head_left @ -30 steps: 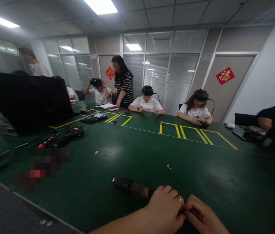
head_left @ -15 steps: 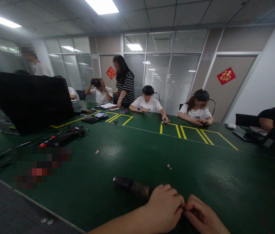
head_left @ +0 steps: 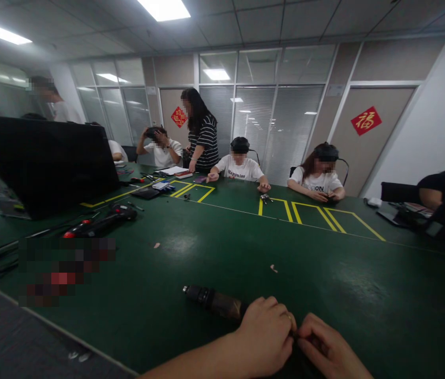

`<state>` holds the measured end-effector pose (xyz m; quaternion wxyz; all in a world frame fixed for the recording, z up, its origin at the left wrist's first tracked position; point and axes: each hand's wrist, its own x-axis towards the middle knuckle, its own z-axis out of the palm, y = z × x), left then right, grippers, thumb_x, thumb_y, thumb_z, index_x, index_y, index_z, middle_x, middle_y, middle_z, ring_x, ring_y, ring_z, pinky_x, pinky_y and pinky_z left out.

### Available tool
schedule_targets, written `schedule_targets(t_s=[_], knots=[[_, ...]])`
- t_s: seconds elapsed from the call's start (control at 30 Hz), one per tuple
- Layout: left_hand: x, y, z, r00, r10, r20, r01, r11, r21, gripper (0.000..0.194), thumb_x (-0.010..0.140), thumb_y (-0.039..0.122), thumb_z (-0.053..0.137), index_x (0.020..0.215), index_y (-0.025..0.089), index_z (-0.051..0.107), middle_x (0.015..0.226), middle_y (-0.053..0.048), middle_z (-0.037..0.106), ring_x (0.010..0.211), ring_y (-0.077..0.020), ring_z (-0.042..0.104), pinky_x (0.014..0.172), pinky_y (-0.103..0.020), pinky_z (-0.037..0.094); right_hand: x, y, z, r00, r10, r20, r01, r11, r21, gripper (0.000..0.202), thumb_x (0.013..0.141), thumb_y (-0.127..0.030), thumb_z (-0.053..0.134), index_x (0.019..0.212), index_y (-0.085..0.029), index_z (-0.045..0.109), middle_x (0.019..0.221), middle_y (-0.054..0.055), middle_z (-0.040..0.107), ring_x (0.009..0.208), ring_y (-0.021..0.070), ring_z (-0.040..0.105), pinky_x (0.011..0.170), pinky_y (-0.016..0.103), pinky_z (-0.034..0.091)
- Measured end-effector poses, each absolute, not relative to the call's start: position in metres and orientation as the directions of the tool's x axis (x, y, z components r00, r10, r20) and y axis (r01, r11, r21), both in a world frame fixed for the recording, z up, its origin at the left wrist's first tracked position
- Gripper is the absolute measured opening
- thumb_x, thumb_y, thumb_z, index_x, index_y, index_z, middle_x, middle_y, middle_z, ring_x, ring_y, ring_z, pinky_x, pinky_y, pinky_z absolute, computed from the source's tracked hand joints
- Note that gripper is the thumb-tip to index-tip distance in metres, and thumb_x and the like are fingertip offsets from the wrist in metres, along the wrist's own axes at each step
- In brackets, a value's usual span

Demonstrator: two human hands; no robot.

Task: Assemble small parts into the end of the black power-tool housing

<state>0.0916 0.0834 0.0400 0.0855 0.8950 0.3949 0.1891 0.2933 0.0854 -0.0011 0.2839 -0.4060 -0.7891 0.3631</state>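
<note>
A dark power drill (head_left: 222,305) lies on the green table with its silver-tipped chuck end pointing left. My left hand (head_left: 267,331) is wrapped over the rear part of the drill, its fingers curled down and hiding that end. Close against those fingertips is my right hand (head_left: 327,347), with thumb and forefinger pinched together. Whatever sits between the two hands is small, dark and mostly hidden.
Pinkish scraps (head_left: 273,268) lie beyond my hands. A red and black power tool (head_left: 104,223) and cables (head_left: 5,250) are at left, near a large black panel (head_left: 48,163). Across the table (head_left: 214,242), marked with yellow tape, several people sit; small metal pieces (head_left: 265,198) lie before one.
My hands stay nearly in place, the right still pinched near the left. Across the table, the middle seated person's hand has lifted off the small metal pieces, and their other hand has moved outward.
</note>
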Motion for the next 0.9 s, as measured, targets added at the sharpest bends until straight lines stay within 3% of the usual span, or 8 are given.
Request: schedule_targets(t_s=[0.23,0.47,0.63,0.9], knots=[[0.093,0.086,0.033,0.583,0.764,0.277,0.688,-0.645,0.332,0.014,0.082,0.028,0.057,0.093,0.019,0.059,0.093,-0.003,0.061,0.091,-0.0199,0.052,0.084,-0.032,0.04,0.291,0.085,0.003,-0.533,0.828,0.176,0.427,0.443,-0.788,0.024,0.093,-0.033,0.049,0.074,-0.02,0.052,0.078,0.0,0.049,0.071,0.0164,0.051,0.063,0.023,0.039],[0.091,0.085,0.039,0.641,0.733,0.229,0.676,-0.68,0.283,0.013,0.085,0.028,0.054,0.093,0.022,0.061,0.095,-0.001,0.061,0.092,-0.0191,0.051,0.08,-0.032,0.04,0.29,0.086,0.006,-0.51,0.849,0.136,0.461,0.404,-0.79,0.029,0.094,-0.041,0.047,0.074,-0.02,0.053,0.079,0.001,0.05,0.071,0.0173,0.051,0.063,0.023,0.04],[0.091,0.084,0.046,0.65,0.735,0.193,0.678,-0.675,0.289,0.02,0.088,0.039,0.052,0.091,0.021,0.06,0.094,-0.002,0.062,0.094,-0.02,0.052,0.081,-0.033,0.039,0.291,0.085,0.004,-0.515,0.847,0.134,0.446,0.398,-0.802,0.027,0.093,-0.04,0.048,0.075,-0.02,0.053,0.079,0.0,0.05,0.07,0.0166,0.05,0.062,0.023,0.04],[0.091,0.083,0.048,0.62,0.761,0.191,0.681,-0.643,0.35,0.009,0.085,0.027,0.056,0.092,0.022,0.058,0.097,0.001,0.062,0.095,-0.0194,0.051,0.081,-0.033,0.039,0.29,0.085,0.005,-0.52,0.845,0.126,0.436,0.389,-0.812,0.028,0.094,-0.041,0.049,0.075,-0.02,0.055,0.081,0.001,0.051,0.075,0.0175,0.051,0.066,0.023,0.041]])
